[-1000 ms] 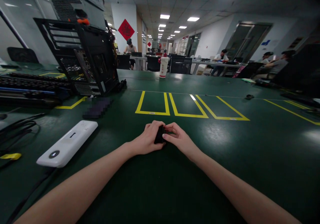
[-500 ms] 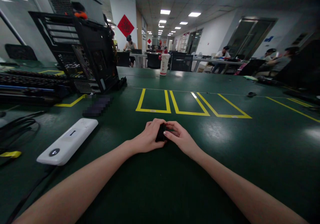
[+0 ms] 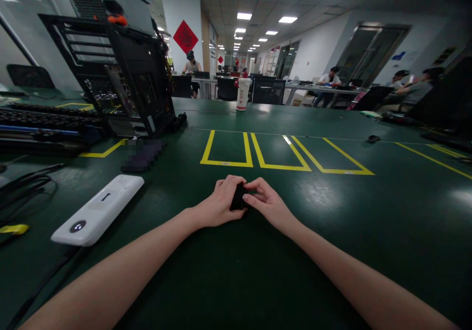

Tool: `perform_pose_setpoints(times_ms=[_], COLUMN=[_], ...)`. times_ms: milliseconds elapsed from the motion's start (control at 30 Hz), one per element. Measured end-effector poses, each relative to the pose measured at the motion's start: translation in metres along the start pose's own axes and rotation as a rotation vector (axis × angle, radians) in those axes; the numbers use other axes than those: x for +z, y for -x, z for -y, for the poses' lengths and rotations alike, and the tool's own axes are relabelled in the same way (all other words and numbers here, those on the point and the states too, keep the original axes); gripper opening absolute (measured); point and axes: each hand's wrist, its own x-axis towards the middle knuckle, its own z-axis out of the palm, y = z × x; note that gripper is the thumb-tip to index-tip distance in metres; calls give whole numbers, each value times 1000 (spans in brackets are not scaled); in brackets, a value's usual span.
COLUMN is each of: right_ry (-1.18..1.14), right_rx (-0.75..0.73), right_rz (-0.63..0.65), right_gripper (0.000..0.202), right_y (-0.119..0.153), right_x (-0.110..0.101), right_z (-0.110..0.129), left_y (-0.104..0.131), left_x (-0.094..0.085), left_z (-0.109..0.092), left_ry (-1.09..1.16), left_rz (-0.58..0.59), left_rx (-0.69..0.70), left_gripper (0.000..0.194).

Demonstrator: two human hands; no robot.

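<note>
A small black block-like object (image 3: 238, 196) stands between my hands, over the dark green tabletop (image 3: 236, 271); what it is cannot be made out. My left hand (image 3: 222, 203) grips it from the left, fingers curled over the top and thumb along the near lower side. On the other side, my right hand (image 3: 266, 201) is bent in a pinch, with its index fingertip and thumb tip at the object's right edge. The fingers cover most of the object's far side.
Yellow tape outlines (image 3: 226, 164) lie beyond my hands. A white oblong device (image 3: 99, 209) with a cable lies left, near a blurred-out dark item (image 3: 142, 155). Behind stand a black computer case (image 3: 136, 74) and a white cup (image 3: 242, 94). Several people sit at far desks.
The view has shifted very slightly. My right thumb and fingers have moved a touch at the black object's right edge; my left hand keeps its grip.
</note>
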Motion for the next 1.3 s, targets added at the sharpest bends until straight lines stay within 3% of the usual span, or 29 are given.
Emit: perform_pose_setpoints(times_ms=[233, 467, 633, 933, 1100, 1300], right_ry=[48, -53, -25, 78, 30, -21], right_rx=[51, 1, -24, -31, -32, -11], right_rz=[-38, 59, 2, -31, 11, -60], right_gripper=[28, 24, 15, 20, 17, 13], right_y=[1, 4, 0, 2, 3, -2], right_x=[1, -1, 0, 3, 2, 2], right_z=[0, 2, -3, -1, 1, -5], left_y=[0, 1, 1, 0, 1, 2], left_x=[0, 1, 1, 0, -1, -2], left_z=[0, 1, 1, 0, 1, 0], left_ry=[-5, -22, -26, -2, -6, -4], left_rz=[3, -4, 0, -1, 9, 12], left_rx=[-18, 10, 9, 0, -4, -11], left_gripper=[53, 53, 53, 54, 53, 52])
